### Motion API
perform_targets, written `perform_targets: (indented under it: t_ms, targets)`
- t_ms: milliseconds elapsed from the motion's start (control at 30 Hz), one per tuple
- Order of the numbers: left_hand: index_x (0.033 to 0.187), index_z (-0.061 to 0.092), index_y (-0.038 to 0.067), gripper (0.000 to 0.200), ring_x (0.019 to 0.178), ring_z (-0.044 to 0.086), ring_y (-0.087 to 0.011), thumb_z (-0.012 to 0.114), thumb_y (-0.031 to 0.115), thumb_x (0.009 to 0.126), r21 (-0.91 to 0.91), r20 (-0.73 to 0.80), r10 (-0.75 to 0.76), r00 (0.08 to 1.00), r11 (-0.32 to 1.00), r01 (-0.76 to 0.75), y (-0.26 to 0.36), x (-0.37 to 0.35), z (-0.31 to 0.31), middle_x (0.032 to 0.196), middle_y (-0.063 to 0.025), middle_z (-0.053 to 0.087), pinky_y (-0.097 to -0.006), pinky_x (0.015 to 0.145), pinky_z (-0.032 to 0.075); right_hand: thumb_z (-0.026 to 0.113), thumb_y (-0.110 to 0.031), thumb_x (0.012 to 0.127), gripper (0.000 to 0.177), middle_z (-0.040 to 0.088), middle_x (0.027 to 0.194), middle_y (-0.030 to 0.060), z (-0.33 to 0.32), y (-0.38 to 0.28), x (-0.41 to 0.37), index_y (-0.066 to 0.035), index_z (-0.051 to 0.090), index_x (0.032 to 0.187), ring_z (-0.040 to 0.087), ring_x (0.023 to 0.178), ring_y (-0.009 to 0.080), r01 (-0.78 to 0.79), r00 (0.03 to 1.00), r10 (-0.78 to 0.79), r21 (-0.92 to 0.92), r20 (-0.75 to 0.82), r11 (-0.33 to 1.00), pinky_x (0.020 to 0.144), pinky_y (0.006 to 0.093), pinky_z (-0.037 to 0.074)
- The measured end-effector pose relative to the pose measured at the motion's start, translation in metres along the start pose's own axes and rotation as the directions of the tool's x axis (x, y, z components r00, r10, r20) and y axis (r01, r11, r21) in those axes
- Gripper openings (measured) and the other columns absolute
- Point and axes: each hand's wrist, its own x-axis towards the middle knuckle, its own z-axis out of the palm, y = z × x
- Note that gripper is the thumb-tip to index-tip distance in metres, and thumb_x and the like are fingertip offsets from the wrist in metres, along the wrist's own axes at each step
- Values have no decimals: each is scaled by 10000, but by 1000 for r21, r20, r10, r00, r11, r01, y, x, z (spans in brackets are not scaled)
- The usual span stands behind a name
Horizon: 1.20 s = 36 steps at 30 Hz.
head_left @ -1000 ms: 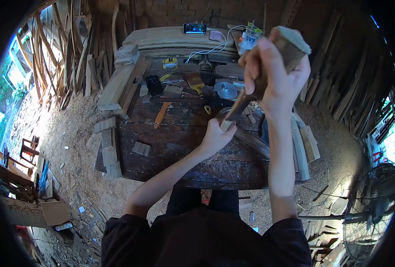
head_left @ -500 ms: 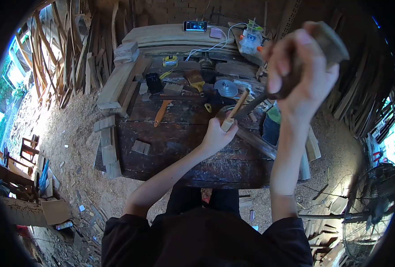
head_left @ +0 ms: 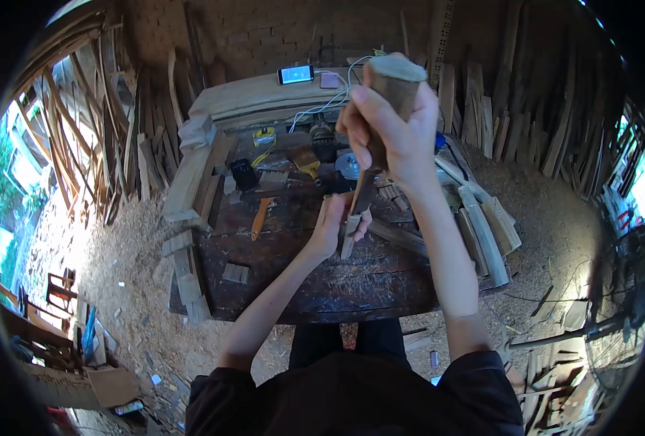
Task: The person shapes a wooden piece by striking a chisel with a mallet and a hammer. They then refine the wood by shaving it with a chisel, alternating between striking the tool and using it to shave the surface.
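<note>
My right hand [head_left: 404, 142] is wrapped round the thick wooden handle of a knife [head_left: 395, 93], held high over the bench with the handle's broad end up. Its dark blade points down and lies close against a small wooden stick [head_left: 349, 238]; whether they touch is hard to tell. My left hand [head_left: 326, 232] grips that stick low above the bench, with fingertips showing on its far side. Just beyond my left hand are a flat orange-handled tool [head_left: 261, 219] and a paintbrush [head_left: 308, 161].
The dark workbench [head_left: 286, 254] bears a tape measure [head_left: 264, 136], a metal disc [head_left: 348, 166] and a small wood block [head_left: 236, 273]. A lit phone [head_left: 295, 75] stands at the back. Wood strips [head_left: 486, 236] line the right edge; shavings cover the floor.
My right hand has brought the knife left and its handle more upright, the blade now beside the stick. The stick is tilted more steeply in my left hand. The whole view has shifted.
</note>
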Motion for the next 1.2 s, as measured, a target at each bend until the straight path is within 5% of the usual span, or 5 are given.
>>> perform_targets:
  t_ms: [700, 733, 833, 900, 1200]
  targets:
    - [934, 448, 39, 370, 550, 331, -53, 395, 398, 1005, 36, 25, 148, 989, 988, -149, 52, 39, 28, 636, 42, 328, -222, 562, 344, 591, -279, 929, 286, 613, 852, 22, -51, 5, -14, -27, 507, 1035, 614, 711, 136, -98, 993, 106, 128, -58, 987, 677, 275, 480]
    - [936, 446, 39, 372, 557, 320, -49, 387, 400, 1007, 47, 27, 153, 988, 987, -154, 52, 39, 26, 642, 46, 323, -202, 560, 323, 578, -312, 931, 335, 607, 950, 58, -72, 15, -31, -12, 506, 1061, 613, 804, 162, -110, 994, 114, -234, 4, 966, 703, 294, 479]
    - [939, 446, 38, 361, 571, 321, -50, 388, 387, 1010, 50, 43, 172, 984, 984, -174, 49, 36, 24, 668, 39, 334, -196, 560, 317, 517, -419, 935, 505, 536, 1199, 182, -99, 14, -80, 39, 478, 1144, 549, 1117, 277, -264, 662, 746, -954, -69, 146, 819, 367, 480]
    - [954, 449, 40, 336, 598, 337, -53, 396, 367, 1012, -14, 46, 146, 988, 989, -146, 49, 34, 24, 708, 28, 363, -199, 564, 321, 504, -476, 917, 573, 526, 1207, 244, -114, 44, -138, 63, 487, 1110, 573, 1081, 393, 23, 745, 667, -1000, 21, 6, 833, 429, 500]
    - [1037, 463, 42, 316, 614, 353, -57, 397, 350, 1014, -18, 19, 138, 990, 990, -137, 58, 26, 23, 736, 29, 378, -202, 563, 313, 648, -424, 814, 441, 649, 898, 214, -130, 69, -147, -5, 568, 923, 647, 840, 376, -63, 530, 846, -993, 52, 100, 737, 462, 517]
